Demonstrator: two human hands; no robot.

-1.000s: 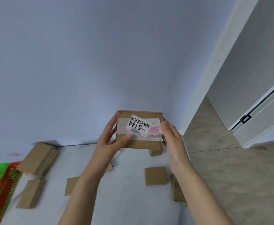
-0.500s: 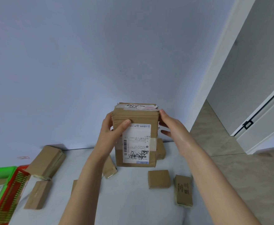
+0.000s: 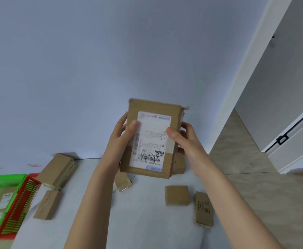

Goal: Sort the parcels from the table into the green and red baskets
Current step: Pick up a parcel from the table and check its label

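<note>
Inspection of the label looks to be the step in hand: a brown cardboard parcel (image 3: 152, 108) is held upright in the middle of the frame, well above the table (image 3: 147, 223), with its white shipping label (image 3: 151, 141) turned to the camera. The left hand (image 3: 120, 142) grips the parcel's left edge, thumb laid on the front face and fingers curled behind. The right hand (image 3: 189, 143) grips the right edge, thumb pressed on the label and fingers wrapped round the side. The print on the label is too blurred to read, so which basket this parcel belongs in cannot be told. At the lower left of the frame the green basket (image 3: 7, 177) and the red basket (image 3: 19, 207) stand side by side, the green one further left and holding what look like parcels already; the red one's inside is hidden behind its slatted wall. Other parcels lie on the table: a large one (image 3: 57, 169) near the baskets, a narrow one (image 3: 47, 204) just below it, a small square one (image 3: 177, 195) and a printed one (image 3: 203, 209) at the lower right. Two more are partly hidden behind the held parcel. The next move, I judge, calls for settling on a colour, then carrying the parcel down and well to the left, past the large parcel, and lowering it over the chosen rim before the fingers let go.
</note>
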